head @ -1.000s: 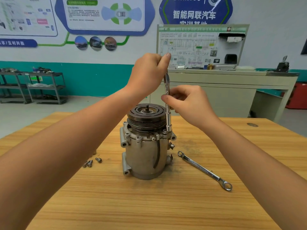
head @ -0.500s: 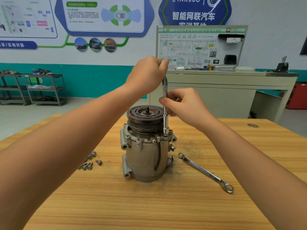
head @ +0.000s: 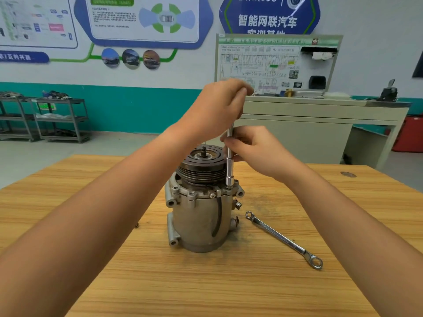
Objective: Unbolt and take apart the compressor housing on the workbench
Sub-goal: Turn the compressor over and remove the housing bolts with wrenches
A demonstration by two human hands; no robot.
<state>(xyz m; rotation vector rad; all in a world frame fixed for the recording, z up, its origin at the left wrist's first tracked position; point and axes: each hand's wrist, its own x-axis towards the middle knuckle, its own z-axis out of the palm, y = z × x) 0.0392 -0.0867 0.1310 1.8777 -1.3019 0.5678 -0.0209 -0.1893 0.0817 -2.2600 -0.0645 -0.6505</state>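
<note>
The compressor point(head: 201, 220) stands upright in the middle of the wooden tabletop point(head: 229, 287), with its round pulley point(head: 203, 167) on top. A long thin socket tool point(head: 229, 170) stands straight up and down, just to the right of the pulley. Its bottom end sits on the rim of the housing, over a bolt that I cannot see because the socket covers it. The left hand point(head: 217, 108) is curled tight around the top of the tool, high above the compressor. The right hand point(head: 256, 149) is lower and closer to the housing, and its fingers point(head: 229, 139) pinch the middle of the tool. So both hands hold the same tool, one above the other, and neither one touches the compressor. The bolt is straight below both hands, and the tool points right down at it. I think the job now is to spin this bolt out, so the tool has to stay straight up or it could slip off. Another bolt point(head: 191, 195) sits in the front of the rim. A shiny wrench point(head: 283, 240) lies flat on the tabletop to the right, apart from the compressor.
</note>
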